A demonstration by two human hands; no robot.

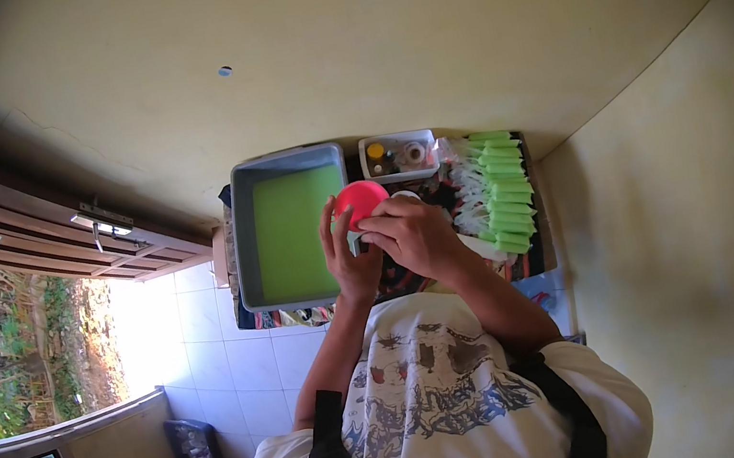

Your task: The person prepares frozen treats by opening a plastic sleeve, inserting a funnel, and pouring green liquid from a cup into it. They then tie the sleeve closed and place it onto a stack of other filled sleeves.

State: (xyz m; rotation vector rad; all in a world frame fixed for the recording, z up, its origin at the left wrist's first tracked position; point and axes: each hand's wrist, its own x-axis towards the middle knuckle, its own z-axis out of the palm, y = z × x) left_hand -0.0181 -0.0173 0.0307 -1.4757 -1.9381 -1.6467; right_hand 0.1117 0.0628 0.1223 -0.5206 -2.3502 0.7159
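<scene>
Close over the right edge of a grey basin [248, 249], I hold a red, round plastic piece like a funnel or small bowl [363, 202]. My left hand [356, 265] grips it from the left, its fingers curled up along the side. From the right, my right hand [417, 235] is closed with fingertips pinched right at its lower rim. Green liquid [295, 236] lies in the basin. Whatever is below the red piece is mostly hidden by my hands.
A white tray [392, 176] behind my hands holds a yellow-capped bottle [375, 151] and a roll of tape [415, 155]. On the right lie several green-filled plastic packets [507, 196] in a row. A patterned cloth [400, 280] covers the table. An opened door [83, 213] stands at left.
</scene>
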